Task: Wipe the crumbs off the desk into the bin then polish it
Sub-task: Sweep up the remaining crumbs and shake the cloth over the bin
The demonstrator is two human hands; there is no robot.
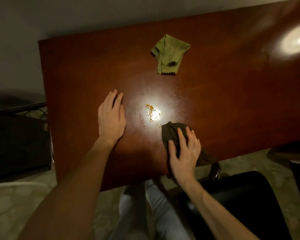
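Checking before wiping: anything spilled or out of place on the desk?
Crumbs lie scattered on the desk beside the dark cloth under the right hand, which reaches the near edge. A green cloth lies crumpled behind.

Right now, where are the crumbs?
Head view: the crumbs lie midway across the desk, between the left hand and the dark cloth under the right hand.

1. Your worktop (215, 84) looks like polished red-brown wood, glossy enough to throw back lamp glare at the centre and far right.
2. The far green cloth (170, 54) is matt fabric with zigzag-cut edges.
3. The near-right dark cloth (170, 132) is matt, soft and creased.
4. The crumbs (151, 112) look dry and rough.
5. The black chair seat (241, 196), near right, has a smooth leather-like sheen.
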